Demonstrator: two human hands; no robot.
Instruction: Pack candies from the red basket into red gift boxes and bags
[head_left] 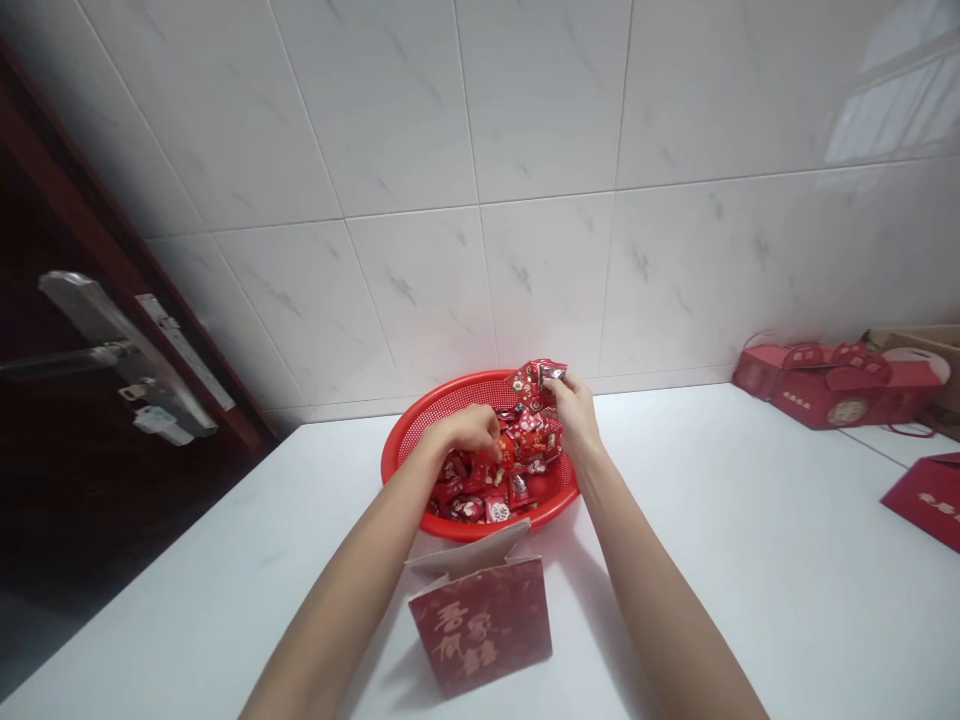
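A round red plastic basket (409, 450) holds a heap of small wrapped candies (469, 507), mostly red with some pink and silver. My left hand (471, 430) reaches in over the heap, its fingers curled down among the wrappers; whatever is between them is hidden. At the basket's far right side, my right hand (576, 408) pinches shiny red wrapped candy (549, 374), lifted to about rim height. In front of the basket, between my forearms, a dark red paper gift box (484, 625) with gold characters stands with its top flaps up.
Red gift boxes with handles (832, 385) stand at the far right beside a brown cardboard box (946, 400). A red paper piece (926, 497) lies on the white table (300, 560) near the right edge. Behind is a tiled wall (420, 290); a dark door (45, 450) is at left.
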